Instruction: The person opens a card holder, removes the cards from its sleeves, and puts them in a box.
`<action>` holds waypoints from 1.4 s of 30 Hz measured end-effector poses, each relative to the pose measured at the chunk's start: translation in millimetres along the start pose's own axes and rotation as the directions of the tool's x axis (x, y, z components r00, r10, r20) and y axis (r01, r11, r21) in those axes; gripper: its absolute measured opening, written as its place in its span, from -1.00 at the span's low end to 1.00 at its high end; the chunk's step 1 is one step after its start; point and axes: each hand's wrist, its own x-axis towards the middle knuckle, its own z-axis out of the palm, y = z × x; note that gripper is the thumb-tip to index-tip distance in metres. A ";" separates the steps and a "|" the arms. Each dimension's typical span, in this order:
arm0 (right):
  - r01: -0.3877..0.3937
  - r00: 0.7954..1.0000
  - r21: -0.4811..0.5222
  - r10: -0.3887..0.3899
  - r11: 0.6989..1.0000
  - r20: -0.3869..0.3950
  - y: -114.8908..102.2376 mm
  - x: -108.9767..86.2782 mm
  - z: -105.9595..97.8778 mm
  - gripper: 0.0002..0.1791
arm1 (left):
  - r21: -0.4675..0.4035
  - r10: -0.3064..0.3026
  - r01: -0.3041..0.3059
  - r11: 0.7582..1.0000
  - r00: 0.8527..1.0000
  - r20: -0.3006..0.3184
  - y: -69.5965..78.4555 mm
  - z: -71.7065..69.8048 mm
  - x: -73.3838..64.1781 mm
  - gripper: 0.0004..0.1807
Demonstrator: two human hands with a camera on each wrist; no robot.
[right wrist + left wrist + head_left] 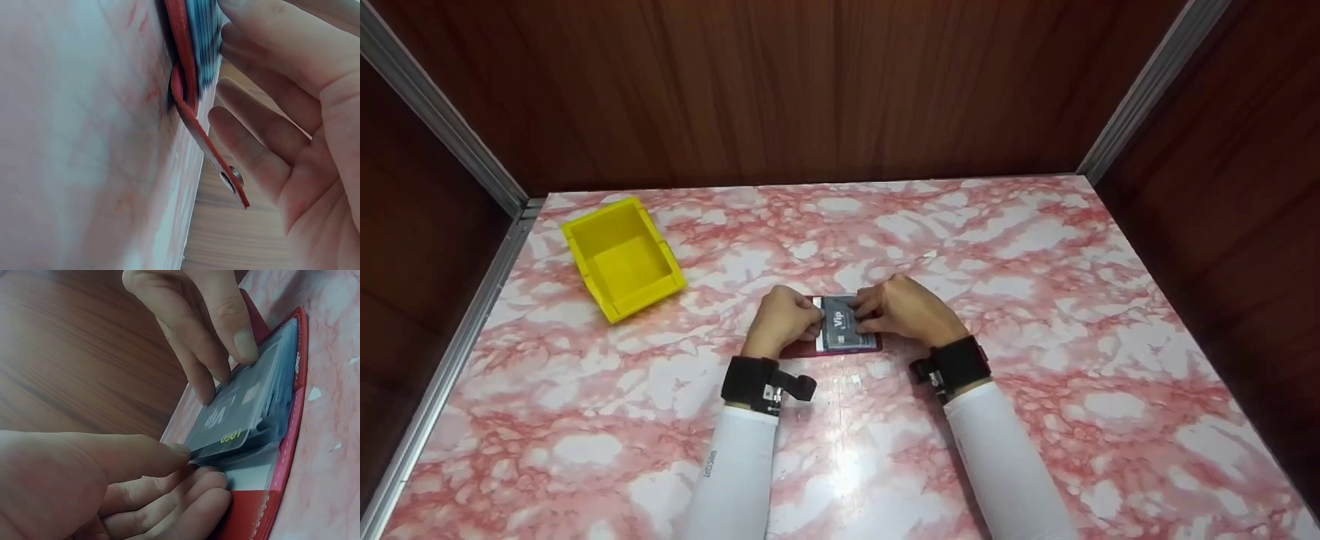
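Red-covered, the card holder (244, 514) lies midway between the side edges of the desk (1140, 375), the left hand (786, 319) pinching one end of the Vip card (838, 327), the right hand (909, 308) resting loosely spread fingers on it, where light, even pressure seems best.
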 end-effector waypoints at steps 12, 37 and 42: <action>0.048 0.999 0.000 -0.048 0.999 -0.002 -1.0 1.0 1.2 -0.70 | 0.020 -0.014 0.014 1.000 1.000 -0.015 -0.8 -0.4 3.1 -0.90; -0.047 0.999 0.043 0.046 0.998 0.022 -1.5 1.8 2.5 -0.71 | -0.119 -0.110 0.112 0.987 0.994 0.027 -5.8 -13.4 3.5 -0.92; -0.057 0.998 0.042 0.056 0.997 0.021 -2.1 2.5 2.6 -0.71 | -0.176 -0.112 0.118 0.977 0.993 0.039 -5.7 -18.5 0.2 -0.87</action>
